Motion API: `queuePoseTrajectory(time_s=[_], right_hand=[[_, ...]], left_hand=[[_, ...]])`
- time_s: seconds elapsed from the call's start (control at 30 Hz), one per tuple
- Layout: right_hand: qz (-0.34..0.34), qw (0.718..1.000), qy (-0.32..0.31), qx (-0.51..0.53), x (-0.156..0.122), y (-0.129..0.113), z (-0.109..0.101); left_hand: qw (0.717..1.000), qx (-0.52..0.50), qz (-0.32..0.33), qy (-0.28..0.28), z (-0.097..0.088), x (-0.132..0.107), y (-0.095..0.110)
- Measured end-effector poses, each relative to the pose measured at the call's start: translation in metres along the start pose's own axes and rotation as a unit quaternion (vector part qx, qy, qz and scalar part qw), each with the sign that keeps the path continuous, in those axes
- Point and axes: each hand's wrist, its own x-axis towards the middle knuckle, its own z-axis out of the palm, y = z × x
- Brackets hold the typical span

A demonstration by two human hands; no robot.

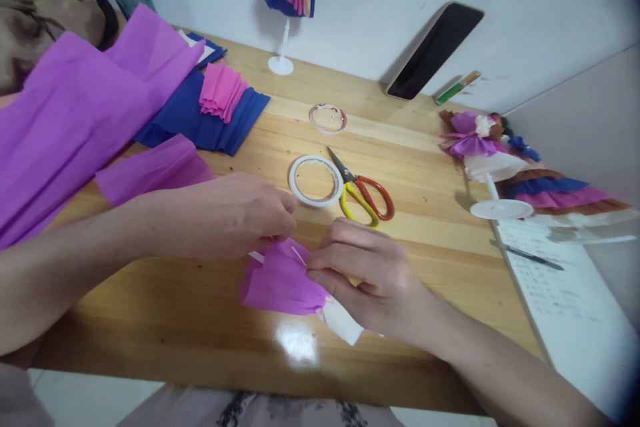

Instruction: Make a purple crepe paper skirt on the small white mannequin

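A small gathered piece of purple crepe paper (285,287), with white paper (343,321) at its lower right end, is between my two hands just above the table. My left hand (245,213) is closed at its upper left edge, the fingertips mostly hidden beneath the knuckles. With thumb and fingers pinched, my right hand (370,273) grips its right side. A thin white strip (299,255) lies on the purple paper by my right fingertips. Beyond my hands are a roll of white tape (293,180) and scissors (367,195) with one red and one yellow handle.
Purple crepe sheets (115,87), folded blue paper (175,117) and a pink pleated piece (223,92) lie left. At the back are a clear tape roll (327,130), a dressed stand (281,65) and a leaning phone (435,50). A paper doll (493,167) and pen (533,257) are right.
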Motion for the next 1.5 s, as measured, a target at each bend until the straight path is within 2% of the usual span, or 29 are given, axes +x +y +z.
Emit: queuePoseTrajectory(time_s=[0.2, 0.3, 0.4, 0.53, 0.93, 1.4, 1.5], right_hand=[[-0.007, 0.999, -0.021, -0.028, 0.001, -0.003, -0.001], [-0.017, 0.996, -0.043, -0.074, 0.001, -0.004, -0.001], [-0.026, 0.990, -0.047, -0.131, 0.000, -0.004, 0.002], [-0.034, 0.981, -0.047, -0.185, 0.000, -0.004, 0.005], [-0.020, 0.983, -0.034, -0.181, 0.001, -0.002, 0.006], [-0.020, 0.981, -0.018, -0.191, 0.000, -0.001, 0.007], [-0.023, 0.981, -0.016, -0.190, 0.000, -0.001, 0.007]], left_hand=[[0.998, 0.022, -0.056, -0.014, -0.005, 0.005, 0.011], [0.998, 0.008, -0.064, 0.011, -0.004, 0.006, 0.012], [0.998, -0.002, -0.053, 0.045, -0.001, 0.005, 0.008], [0.997, -0.017, -0.047, 0.062, 0.004, 0.002, 0.003], [0.992, -0.074, -0.084, 0.062, 0.001, 0.004, 0.008], [0.991, -0.081, -0.067, 0.080, 0.001, -0.002, 0.004], [0.992, -0.086, -0.073, 0.061, 0.000, 0.001, 0.004]])
